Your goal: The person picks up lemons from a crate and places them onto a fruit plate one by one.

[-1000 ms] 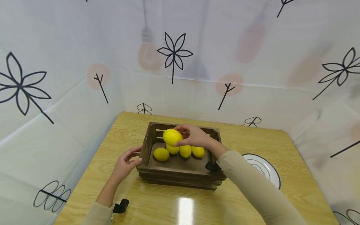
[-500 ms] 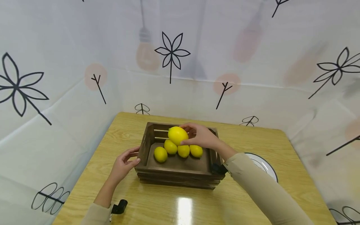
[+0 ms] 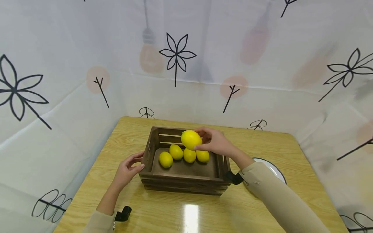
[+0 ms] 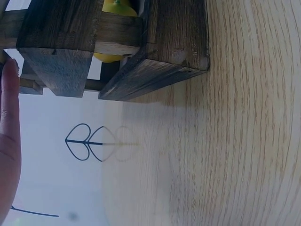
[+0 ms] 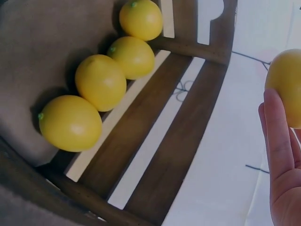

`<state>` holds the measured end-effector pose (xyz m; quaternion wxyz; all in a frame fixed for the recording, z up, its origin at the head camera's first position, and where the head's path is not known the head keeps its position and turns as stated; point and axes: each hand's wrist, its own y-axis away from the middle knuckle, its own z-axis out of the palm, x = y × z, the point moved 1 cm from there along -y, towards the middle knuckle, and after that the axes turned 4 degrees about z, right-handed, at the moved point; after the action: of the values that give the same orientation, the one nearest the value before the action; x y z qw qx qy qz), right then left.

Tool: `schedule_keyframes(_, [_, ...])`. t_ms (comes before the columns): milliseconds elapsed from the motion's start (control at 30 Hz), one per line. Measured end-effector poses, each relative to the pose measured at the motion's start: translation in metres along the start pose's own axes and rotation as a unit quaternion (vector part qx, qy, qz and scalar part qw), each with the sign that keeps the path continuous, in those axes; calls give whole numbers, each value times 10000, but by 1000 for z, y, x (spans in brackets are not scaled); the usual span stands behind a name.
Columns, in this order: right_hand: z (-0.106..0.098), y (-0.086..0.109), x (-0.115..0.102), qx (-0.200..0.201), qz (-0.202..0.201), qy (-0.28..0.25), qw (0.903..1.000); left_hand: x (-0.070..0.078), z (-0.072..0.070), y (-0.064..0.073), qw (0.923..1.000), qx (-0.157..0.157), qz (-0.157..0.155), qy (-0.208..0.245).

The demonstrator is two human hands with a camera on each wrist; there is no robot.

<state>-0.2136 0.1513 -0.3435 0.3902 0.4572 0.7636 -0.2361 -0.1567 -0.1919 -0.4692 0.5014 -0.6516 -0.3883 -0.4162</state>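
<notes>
My right hand [image 3: 217,142] holds a yellow lemon [image 3: 191,139] between thumb and fingers above the crate. In the right wrist view that lemon [image 5: 288,89] appears at the right edge, raised over the rim. Several more lemons [image 3: 165,160] lie on the floor of the brown wooden slatted crate [image 3: 180,179], most of them side by side. My left hand [image 3: 127,170] rests against the crate's left end, fingers and thumb extended along its outside. The left wrist view shows one straight finger [image 4: 8,108] near the dark slats [image 4: 59,28].
A white plate [image 3: 274,170] with a dark rim sits right of the crate, partly covered by my right sleeve [image 3: 279,194]. The wooden table [image 3: 134,132] meets a patterned white cloth [image 3: 186,97] at the back and sides.
My right hand has moved to the right with the lemon. Inside the crate, the leftmost lemon has turned. The left hand stays at the crate's end.
</notes>
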Motion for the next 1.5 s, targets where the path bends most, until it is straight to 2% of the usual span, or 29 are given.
schedule_keyframes(233, [-8, 18, -18, 8, 20, -238, 9997, 1, 0, 0, 10000, -33, -52, -12])
schedule_keyframes(533, [-14, 22, 12, 317, 59, -448, 9985, 1, -1, -1, 10000, -21, -10, -16])
schedule_keyframes(767, [-22, 34, 22, 684, 91, -510, 9963, 2, -1, -1, 10000, -42, -27, 39])
schedule_keyframes(1133, [-32, 58, 41, 961, 157, -436, 9943, 3, 1, -2, 9999, -102, 91, 5])
schedule_keyframes(1500, [-42, 77, 55, 1183, 444, -356, 9913, 3, 0, -1, 9999, -93, 76, 74])
